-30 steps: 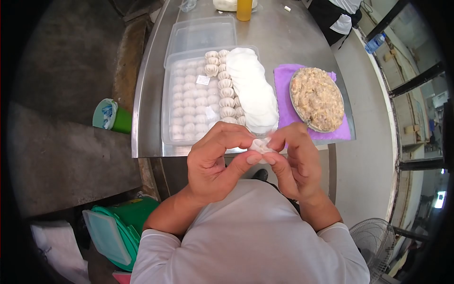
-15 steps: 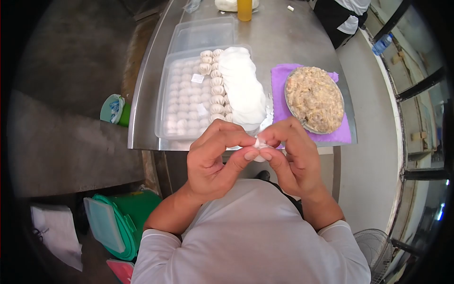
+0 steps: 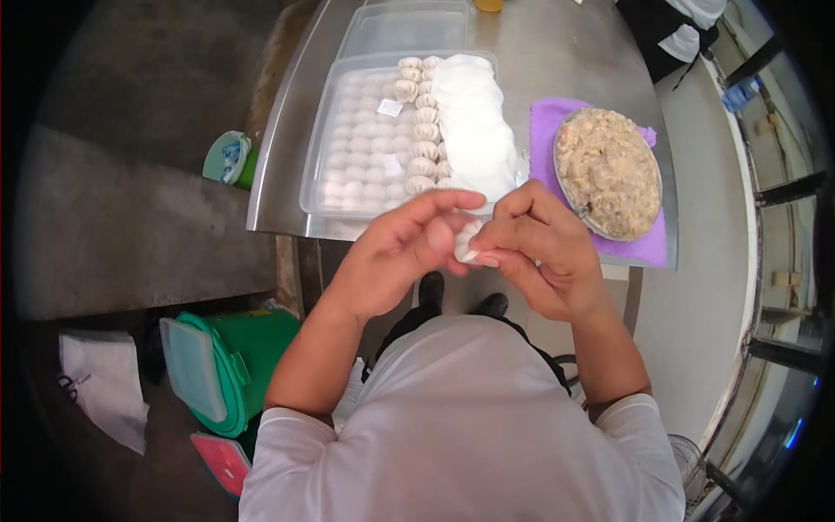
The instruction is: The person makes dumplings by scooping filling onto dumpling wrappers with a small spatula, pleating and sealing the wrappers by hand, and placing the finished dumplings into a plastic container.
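Note:
A small white pleated dumpling [image 3: 465,242] is between my hands, just off the front edge of the steel table. My right hand [image 3: 550,252] pinches it by the side with thumb and fingertips. My left hand [image 3: 391,248] is beside it with fingers spread and the thumb raised; some fingertips are behind the dumpling, and whether they touch it I cannot tell. Past my hands, overlapping round white wrappers [image 3: 474,130] lie in a long stack beside rows of pleated dumplings [image 3: 424,132]. A heaped bowl of pale chopped filling [image 3: 609,170] stands on the right.
The dumplings sit in a clear plastic tray [image 3: 315,148] on the steel table [image 3: 278,113]. Under the bowl is a purple cloth [image 3: 544,130]. A green lidded bin [image 3: 252,357] and a small green bucket [image 3: 246,170] are at the left. Another person [image 3: 670,30] stands at the far right.
My left fingers have come off their pinch and spread apart. The dumpling has turned, its pleats now showing, and stays in my right hand. The whole view has shifted slightly.

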`<state>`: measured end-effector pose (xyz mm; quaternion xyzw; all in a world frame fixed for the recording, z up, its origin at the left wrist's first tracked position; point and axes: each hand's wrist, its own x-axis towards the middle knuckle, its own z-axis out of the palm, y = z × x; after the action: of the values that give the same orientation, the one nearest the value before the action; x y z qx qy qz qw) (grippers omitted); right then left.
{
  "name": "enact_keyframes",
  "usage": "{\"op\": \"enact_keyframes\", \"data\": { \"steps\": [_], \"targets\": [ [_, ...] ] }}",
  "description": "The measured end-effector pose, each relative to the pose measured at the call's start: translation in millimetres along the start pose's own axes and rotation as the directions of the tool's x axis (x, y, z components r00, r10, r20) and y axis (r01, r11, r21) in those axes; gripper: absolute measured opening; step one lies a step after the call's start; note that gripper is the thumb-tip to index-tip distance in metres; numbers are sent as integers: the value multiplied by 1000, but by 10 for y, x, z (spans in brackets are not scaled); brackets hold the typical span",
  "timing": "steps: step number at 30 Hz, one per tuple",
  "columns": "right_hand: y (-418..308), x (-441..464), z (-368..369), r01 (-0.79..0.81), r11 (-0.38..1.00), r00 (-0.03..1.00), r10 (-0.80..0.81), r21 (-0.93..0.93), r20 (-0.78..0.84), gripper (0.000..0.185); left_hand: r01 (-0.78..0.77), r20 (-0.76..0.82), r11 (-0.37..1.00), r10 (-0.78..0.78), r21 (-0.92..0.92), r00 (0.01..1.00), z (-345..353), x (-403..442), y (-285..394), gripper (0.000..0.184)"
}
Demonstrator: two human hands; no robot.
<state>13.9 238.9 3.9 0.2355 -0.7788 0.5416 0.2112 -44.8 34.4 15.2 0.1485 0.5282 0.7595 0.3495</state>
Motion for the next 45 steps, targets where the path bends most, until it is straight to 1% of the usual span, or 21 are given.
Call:
{"op": "enact_keyframes", "data": {
  "steps": [1, 2, 4, 5, 7, 8, 10, 13, 14, 17, 21, 27, 30, 32, 33, 36, 37, 39, 40, 42, 45],
  "targets": [
    [12, 34, 38, 74, 997, 997, -74, -35, -20, 24, 209, 181, 957, -173, -199, 968, -140, 36, -17, 39],
    [20, 41, 60, 74, 996, 997, -75, -47, -15, 24, 204, 190, 957, -166, -205, 968, -269, 86, -87, 39],
    [57, 34, 96, -61, 993, 997, 65, -104, 36, 32, 189, 237, 935, -119, -299, 964, -460, 190, -165, 32],
    [75, 36, 162, -68, 991, 997, 72, -114, 36, 32, 151, 181, 945, -101, -290, 978, -546, 220, -173, 30],
    [114, 29, 326, -325, 932, 938, 339, 160, -70, 28, 125, 141, 952, -87, -280, 986, -595, 229, -104, 30],
    [133, 24, 401, -332, 932, 936, 345, 148, -73, 28, 94, 88, 960, -73, -262, 993, -618, 231, -70, 30],
    [167, 21, 545, -458, 755, 819, 564, 469, -108, 17, 110, 74, 958, -93, -264, 993, -707, 250, -39, 34],
    [220, 103, 743, -559, 724, 729, 661, 404, -178, 18, 82, 87, 988, -70, -135, 994, -841, 287, -12, 37],
    [230, 141, 810, -562, 725, 724, 664, 399, -186, 18, 87, 75, 994, -82, -61, 994, -881, 292, 1, 38],
    [321, 220, 1012, -515, 845, 795, 533, 144, -289, 26, 35, 65, 998, -38, 44, 997, -948, 286, 0, 41],
    [372, 294, 1169, -496, 862, 796, 498, 101, -345, 25, -79, 42, 987, 74, 141, 996, -1017, 274, 33, 43],
    [528, 329, 1321, -470, 869, 783, 492, 156, -380, 24, -153, -8, 975, 156, 164, 988, -1186, 324, -36, 37],
    [562, 379, 1327, -522, 834, 751, 549, 180, -367, 24, -123, -3, 969, 127, 215, 992, -1226, 360, 42, 36],
    [534, 470, 1286, -600, 680, 632, 726, 422, -271, 22, -151, -82, 955, 177, 257, 981, -1278, 469, 89, 33],
    [528, 506, 1240, -599, 679, 634, 726, 424, -267, 22, -171, -158, 938, 226, 300, 961, -1318, 552, 125, 31],
    [543, 567, 1087, -608, 644, 588, 758, 464, -281, 22, -181, -114, 680, 365, 710, 924, -1596, 935, 278, 25],
    [546, 566, 1063, -619, 680, 621, 730, 394, -285, 21, -178, -118, 679, 367, 712, 923, -1612, 1038, 328, 25],
    [548, 553, 1037, -628, 719, 665, 695, 299, -274, 19, -161, -49, 491, 387, 856, 921, -1590, 1223, 410, 28],
    [554, 537, 1022, -627, 719, 667, 694, 299, -271, 19, -159, -52, 490, 389, 857, 920, -1618, 1337, 403, 28],
    [571, 497, 981, -624, 738, 696, 674, 255, -246, 15, -93, 2, 347, 253, 933, 967, -1708, 1557, 294, 30],
    [580, 451, 872, -615, 743, 691, 669, 262, -275, 13, -177, 94, 229, 332, 957, 939, -1798, 1701, 129, 26]
  ]
}}
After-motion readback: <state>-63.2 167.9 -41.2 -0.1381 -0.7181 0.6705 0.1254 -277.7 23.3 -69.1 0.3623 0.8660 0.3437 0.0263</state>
